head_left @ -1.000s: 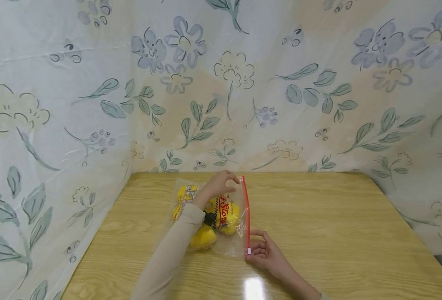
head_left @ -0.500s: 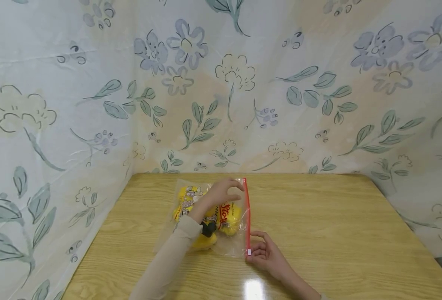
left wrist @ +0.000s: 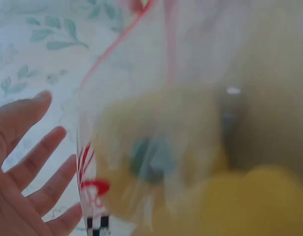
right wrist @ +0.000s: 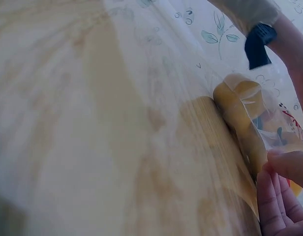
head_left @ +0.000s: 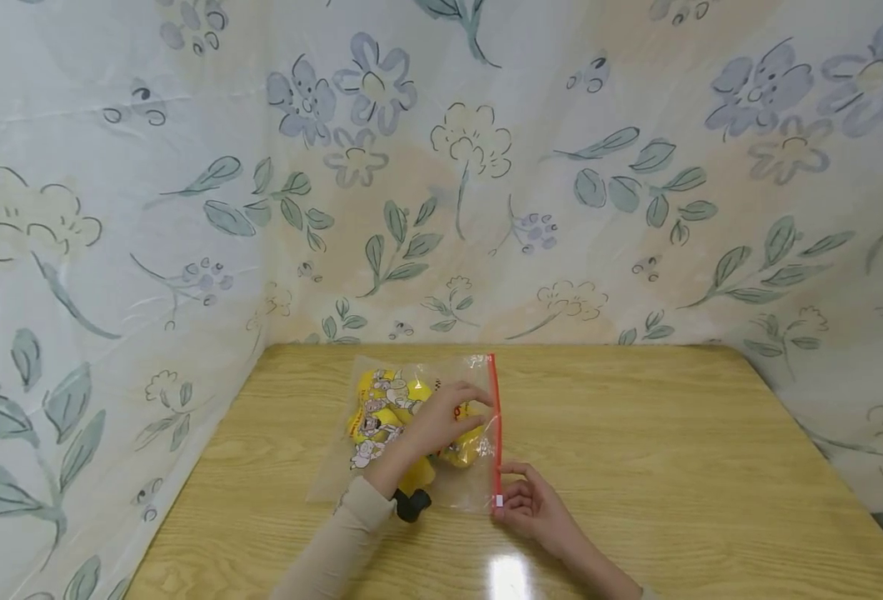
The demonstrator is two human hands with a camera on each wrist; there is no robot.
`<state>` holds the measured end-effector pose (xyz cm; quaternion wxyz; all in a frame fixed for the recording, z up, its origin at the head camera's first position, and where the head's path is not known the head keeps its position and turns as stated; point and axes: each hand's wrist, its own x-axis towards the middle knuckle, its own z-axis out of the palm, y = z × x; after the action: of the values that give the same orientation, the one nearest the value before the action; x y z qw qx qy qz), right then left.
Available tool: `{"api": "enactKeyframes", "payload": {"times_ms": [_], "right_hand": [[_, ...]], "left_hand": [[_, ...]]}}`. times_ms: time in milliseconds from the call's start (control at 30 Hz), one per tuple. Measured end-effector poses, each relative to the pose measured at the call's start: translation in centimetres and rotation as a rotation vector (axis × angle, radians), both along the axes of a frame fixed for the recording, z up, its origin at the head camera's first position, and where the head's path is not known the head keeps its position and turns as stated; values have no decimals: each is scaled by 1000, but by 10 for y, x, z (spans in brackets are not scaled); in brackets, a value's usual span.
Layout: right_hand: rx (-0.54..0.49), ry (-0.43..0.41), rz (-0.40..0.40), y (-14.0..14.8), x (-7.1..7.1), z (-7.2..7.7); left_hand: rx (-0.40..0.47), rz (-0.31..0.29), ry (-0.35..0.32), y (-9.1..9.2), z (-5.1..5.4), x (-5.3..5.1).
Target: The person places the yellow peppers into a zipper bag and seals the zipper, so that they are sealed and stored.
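A clear zip bag with printed cartoon figures and red lettering lies on the table, its red zip edge facing right. Rounded yellow things show through the plastic; their kind is unclear. My left hand hovers over the bag's right half, fingertips close to the red edge. In the left wrist view, its fingers are spread beside the plastic. With thumb and fingers, my right hand pinches the near end of the red edge, by a white slider. The right wrist view shows this pinch at the bag's corner.
The wooden table extends to both sides of the bag. Floral cloth hangs behind it and at the left and right. A black wrist strap hangs at the left sleeve.
My left hand has moved from the far end of the red edge toward me, down along the bag to about its middle. My right hand keeps its place at the near corner.
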<state>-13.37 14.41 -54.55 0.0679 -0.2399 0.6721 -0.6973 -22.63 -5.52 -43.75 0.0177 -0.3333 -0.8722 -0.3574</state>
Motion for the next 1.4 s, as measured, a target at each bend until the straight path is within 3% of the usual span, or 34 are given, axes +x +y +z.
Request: {"api": "enactKeyframes", "payload": {"times_ms": [400,567,667,767,900,1067,1400], "right_hand": [[16,21,-2,0,1,0],[25,17,-8,0,1,0],[25,14,-5,0,2,-1],[19,12,2,0,2,-1],[20,4,-2,0,1,-1],[33,-6,-9,0,1,0],[36,17,-19,1,2,1]], "left_hand": [[275,77,-4,-4,-25,47],[368,102,-48,-4,-33,65],[431,129,-128,-4,-39,79],[495,148,-248,-2,-45,91],[513,164,-342,0,-55,104],[506,142,-397,0,-65,116],[526,71,-607,-1,-74,131]]}}
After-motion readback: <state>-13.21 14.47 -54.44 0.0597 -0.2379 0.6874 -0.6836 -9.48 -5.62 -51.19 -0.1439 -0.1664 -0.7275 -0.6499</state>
